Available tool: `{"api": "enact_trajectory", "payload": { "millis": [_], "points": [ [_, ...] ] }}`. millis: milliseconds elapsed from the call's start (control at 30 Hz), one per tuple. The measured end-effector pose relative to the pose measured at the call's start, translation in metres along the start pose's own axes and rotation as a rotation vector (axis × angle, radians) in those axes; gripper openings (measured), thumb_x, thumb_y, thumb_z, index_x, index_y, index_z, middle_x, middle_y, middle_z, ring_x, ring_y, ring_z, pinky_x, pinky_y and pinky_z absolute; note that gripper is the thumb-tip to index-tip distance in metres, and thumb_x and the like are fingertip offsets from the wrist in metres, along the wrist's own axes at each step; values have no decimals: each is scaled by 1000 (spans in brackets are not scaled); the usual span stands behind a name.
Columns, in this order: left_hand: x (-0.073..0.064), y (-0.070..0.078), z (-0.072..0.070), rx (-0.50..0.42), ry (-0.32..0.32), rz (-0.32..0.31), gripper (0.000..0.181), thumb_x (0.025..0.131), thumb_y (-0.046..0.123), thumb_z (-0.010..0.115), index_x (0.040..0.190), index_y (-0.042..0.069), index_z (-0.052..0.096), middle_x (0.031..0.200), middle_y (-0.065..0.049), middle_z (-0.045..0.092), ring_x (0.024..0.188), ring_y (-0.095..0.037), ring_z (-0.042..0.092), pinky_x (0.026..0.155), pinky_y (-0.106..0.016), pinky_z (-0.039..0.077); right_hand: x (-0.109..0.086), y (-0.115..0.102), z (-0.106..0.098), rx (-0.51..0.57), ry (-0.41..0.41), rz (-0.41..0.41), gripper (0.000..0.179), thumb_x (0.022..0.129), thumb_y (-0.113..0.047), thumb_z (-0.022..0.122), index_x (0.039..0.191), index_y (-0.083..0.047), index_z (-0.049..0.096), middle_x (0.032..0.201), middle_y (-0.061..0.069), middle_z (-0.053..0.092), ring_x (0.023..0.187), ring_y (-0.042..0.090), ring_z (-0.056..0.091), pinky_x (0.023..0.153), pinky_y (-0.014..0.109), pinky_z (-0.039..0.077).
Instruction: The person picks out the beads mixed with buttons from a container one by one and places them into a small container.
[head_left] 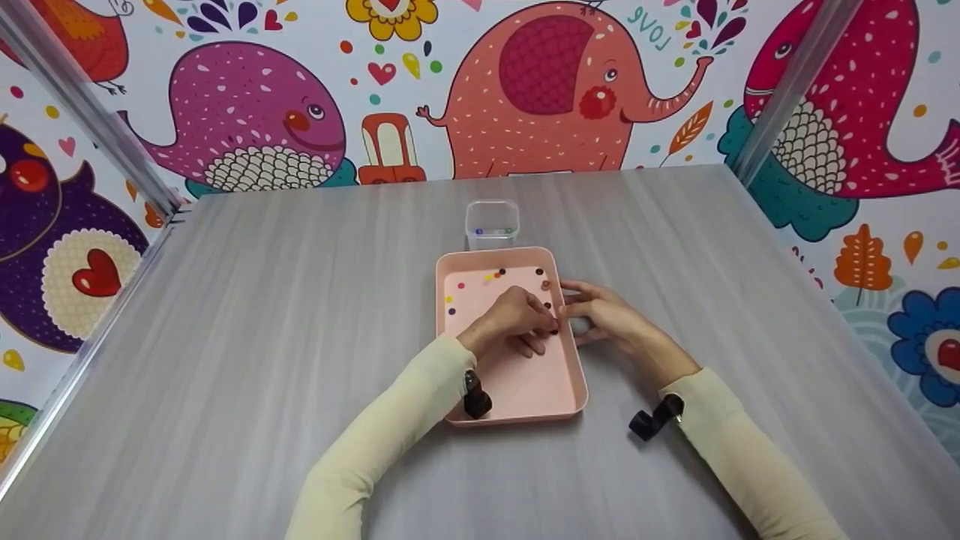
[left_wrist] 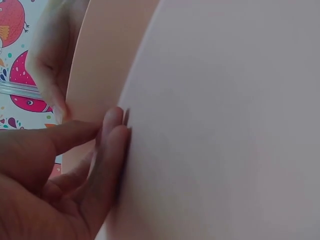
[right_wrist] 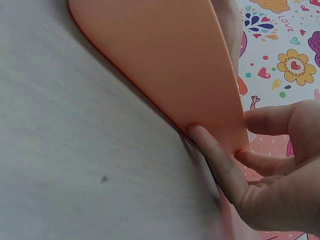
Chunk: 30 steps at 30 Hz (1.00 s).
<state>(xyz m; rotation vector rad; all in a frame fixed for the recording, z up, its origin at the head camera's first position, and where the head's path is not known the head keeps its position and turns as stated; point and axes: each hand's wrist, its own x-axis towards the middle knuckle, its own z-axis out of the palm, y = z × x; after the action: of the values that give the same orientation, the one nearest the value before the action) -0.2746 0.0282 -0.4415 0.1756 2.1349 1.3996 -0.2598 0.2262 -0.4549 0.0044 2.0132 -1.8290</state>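
A pink tray (head_left: 525, 382) holds several small, round, bead-like pieces in different colours. My left hand (head_left: 517, 313) reaches into it, fingertips together by the right wall, seemingly pinching a small dark bead (head_left: 554, 331). Up close in the left wrist view, the left hand (left_wrist: 75, 165) touches the tray floor with a sliver of that piece showing at the fingertips. From outside, my right hand (head_left: 611, 315) grips the tray's right wall. In the right wrist view, the right hand (right_wrist: 270, 175) has one finger along the outer wall (right_wrist: 165, 60) and others at the rim.
Just behind the tray stands a clear plastic container (head_left: 492, 217) with a few small beads at its bottom. All this rests on a grey table (head_left: 300, 315). A cartoon-printed backdrop (head_left: 390, 90) and metal posts (head_left: 795, 90) bound the far side and flanks.
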Motion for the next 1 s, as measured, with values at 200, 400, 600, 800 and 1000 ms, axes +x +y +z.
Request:
{"api": "enact_trajectory", "payload": {
  "millis": [200, 400, 600, 800, 1000],
  "points": [
    [-2, 1, -1, -4, -12, -5, 17, 106, 12, 72, 94, 1, 74, 72, -4, 68, 51, -11, 68, 45, -22, 59, -1, 0, 1, 6, 15, 11, 69, 105, -4, 60, 170, 1, 34, 160, 31, 48, 110, 21, 69, 81, 41, 68],
    [-3, 4, -3, 12, -32, -35, 19, 107, 16, 71, 98, 0, 76, 75, -4, 70, 53, -12, 69, 47, -22, 59, -1, -1, 2, 8, 13, 17, 70, 105, -5, 60, 170, 2, 33, 161, 31, 46, 111, 21, 68, 81, 41, 68],
    [-5, 8, -7, 7, -41, -50, 18, 108, 14, 69, 104, -2, 75, 78, -6, 72, 55, -13, 70, 48, -24, 61, -1, -1, 2, 13, 13, 16, 69, 105, -5, 61, 170, 0, 35, 162, 31, 46, 110, 20, 69, 80, 40, 68],
    [-7, 6, -13, 3, -55, -9, 21, 108, 13, 68, 110, -7, 73, 79, -7, 71, 56, -13, 70, 49, -23, 61, 0, 0, 1, 17, 6, 17, 67, 107, -4, 58, 170, 0, 35, 164, 31, 44, 105, 20, 71, 80, 39, 68],
    [-9, 8, -19, 26, -2, 46, 24, 107, 12, 70, 108, -12, 75, 66, -6, 68, 49, -11, 67, 47, -25, 61, 0, 0, 1, 28, 20, 34, 68, 107, -2, 56, 170, 1, 32, 164, 31, 43, 105, 20, 71, 78, 37, 68]
  ]
}}
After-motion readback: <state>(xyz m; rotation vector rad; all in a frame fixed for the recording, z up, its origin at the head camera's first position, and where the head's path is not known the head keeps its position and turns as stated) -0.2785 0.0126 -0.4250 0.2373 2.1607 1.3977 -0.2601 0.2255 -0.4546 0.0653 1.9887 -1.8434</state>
